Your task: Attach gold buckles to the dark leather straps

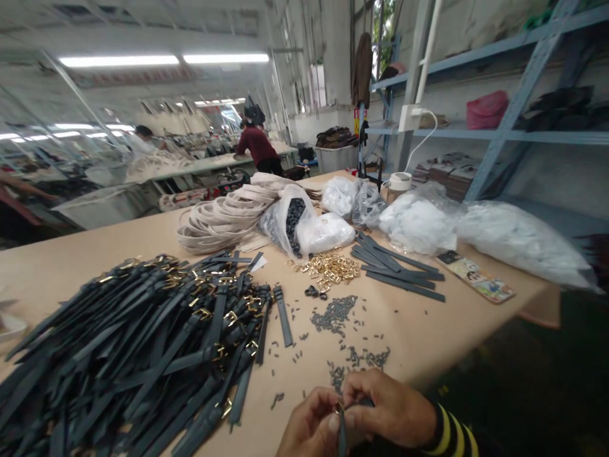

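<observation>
At the near edge of the table, my left hand [309, 424] and my right hand [392, 409] meet with fingers pinched around a dark grey strap [342, 439]. A gold buckle [339, 408] shows at the strap's upper end, between my fingertips. Part of the strap is hidden by my fingers. Just beyond my hands lie many small dark pieces [334, 314], scattered in loose clusters. To the left spreads a large heap of dark buckled straps [157, 343], and a single strap [283, 317] lies apart at its right side. Farther back is a pile of loose gold buckles [333, 268].
Plain dark strips [399, 270] lie right of the buckles, near a colourful patterned case [478, 277]. Behind are coiled beige straps [228, 212] and filled plastic bags [413, 222]. Blue shelving [504, 111] stands at right. A person in dark red [259, 146] bends over another table.
</observation>
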Available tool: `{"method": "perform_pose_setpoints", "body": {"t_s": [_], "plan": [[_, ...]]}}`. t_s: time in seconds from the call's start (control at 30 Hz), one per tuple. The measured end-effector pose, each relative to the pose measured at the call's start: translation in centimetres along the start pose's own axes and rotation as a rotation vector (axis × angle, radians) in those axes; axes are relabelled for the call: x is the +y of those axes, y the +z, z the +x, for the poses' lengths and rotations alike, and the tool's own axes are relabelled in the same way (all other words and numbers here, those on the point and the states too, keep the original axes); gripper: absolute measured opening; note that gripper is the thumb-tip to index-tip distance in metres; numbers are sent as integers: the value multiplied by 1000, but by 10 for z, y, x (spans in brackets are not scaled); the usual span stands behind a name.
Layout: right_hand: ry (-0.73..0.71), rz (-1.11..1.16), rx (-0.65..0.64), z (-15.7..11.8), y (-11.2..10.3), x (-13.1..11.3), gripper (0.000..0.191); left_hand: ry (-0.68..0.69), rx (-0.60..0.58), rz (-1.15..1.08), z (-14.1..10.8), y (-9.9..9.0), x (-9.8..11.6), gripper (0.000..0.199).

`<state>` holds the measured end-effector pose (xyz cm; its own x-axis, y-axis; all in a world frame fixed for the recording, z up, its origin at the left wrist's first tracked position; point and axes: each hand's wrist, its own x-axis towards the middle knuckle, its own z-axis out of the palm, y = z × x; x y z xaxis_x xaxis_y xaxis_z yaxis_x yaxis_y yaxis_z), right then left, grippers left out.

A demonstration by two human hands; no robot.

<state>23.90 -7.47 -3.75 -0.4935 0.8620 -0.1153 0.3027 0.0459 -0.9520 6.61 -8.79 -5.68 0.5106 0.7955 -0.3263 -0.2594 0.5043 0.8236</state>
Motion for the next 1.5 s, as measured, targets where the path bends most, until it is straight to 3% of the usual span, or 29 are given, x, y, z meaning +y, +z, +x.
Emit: {"method": "perform_pose_setpoints", "body": {"t_s": [0.2, 0.37, 0.5, 0.63, 0.77, 0.83, 0.9, 0.97, 1.03, 1.13, 1.27, 1.5], "plan": [[163, 231, -195, 5, -2, 12, 24, -37, -16, -121, 2, 2, 3, 36], [6, 86, -110, 9, -8, 4, 39, 47, 238, 51, 12, 4, 14, 29], [-4, 53, -57, 20, -13, 4, 28, 128, 379, 145, 22, 2, 15, 28], [43, 116, -102, 32, -18, 15, 19, 115, 236, 164, 30, -7, 17, 24], [52, -217, -4, 40, -18, 16, 11, 20, 141, 234, 45, -20, 17, 23], [49, -458, 85, 46, -18, 14, 10, 15, 156, 332, 53, -27, 16, 24], [36, -597, 83, 55, -24, 12, 11, 40, 181, 437, 60, -32, 14, 25], [-9, -598, -9, 69, -36, 10, 13, 65, 198, 485, 64, -36, 13, 26], [-48, -592, -8, 90, -52, 9, 14, 73, 210, 473, 67, -38, 13, 27], [-1, -772, 188, 124, -68, 6, 11, 70, 238, 443, 70, -40, 13, 29], [79, -945, 241, 156, -64, 7, 10, 57, 241, 429, 72, -39, 14, 31], [138, -963, 226, 175, -61, 8, 15, 100, 223, 411, 71, -39, 17, 28]]}}
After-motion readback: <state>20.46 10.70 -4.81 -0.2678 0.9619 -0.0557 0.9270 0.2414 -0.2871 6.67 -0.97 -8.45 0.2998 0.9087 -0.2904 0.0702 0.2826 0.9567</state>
